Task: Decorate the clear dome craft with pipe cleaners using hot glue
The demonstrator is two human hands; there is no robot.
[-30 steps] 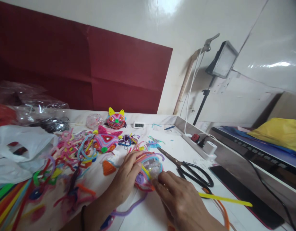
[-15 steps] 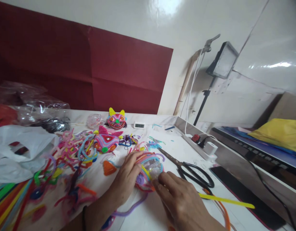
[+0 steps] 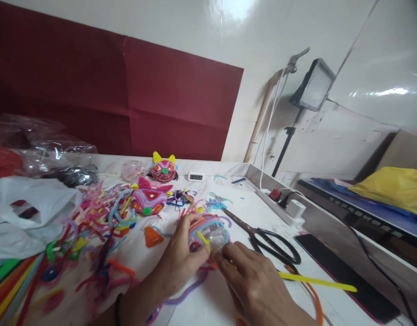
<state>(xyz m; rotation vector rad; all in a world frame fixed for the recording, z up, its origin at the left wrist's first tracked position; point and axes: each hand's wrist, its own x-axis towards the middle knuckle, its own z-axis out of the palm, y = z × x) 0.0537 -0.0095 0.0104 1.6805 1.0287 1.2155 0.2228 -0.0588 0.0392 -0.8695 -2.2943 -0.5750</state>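
A clear plastic shell partly covered in colourful pipe cleaners (image 3: 218, 232) lies between my hands on the white table. My left hand (image 3: 177, 258) is closed around its left side, the thumb pressing near a short yellow strip on the front. At the lower right edge of the shell, my right hand (image 3: 258, 278) pinches a yellow pipe cleaner (image 3: 319, 281), whose long end sticks out to the right behind the hand. The fingertips hide where it meets the shell. A purple pipe cleaner (image 3: 188, 290) trails below. Black-handled scissors (image 3: 278, 244) lie just beyond my right hand.
Two pipe-cleaner animal faces (image 3: 149, 199) stand behind, one with yellow ears (image 3: 164, 170). Heaped pipe cleaners (image 3: 96, 206) and a white plastic bag (image 3: 32, 199) cover the left. To the right are a black phone-like slab (image 3: 347, 276), a power strip (image 3: 279, 208) and a low ledge.
My left thumb has moved down and right across the front of the shell, near the yellow strip. My right hand stays almost where it was, still pinching.
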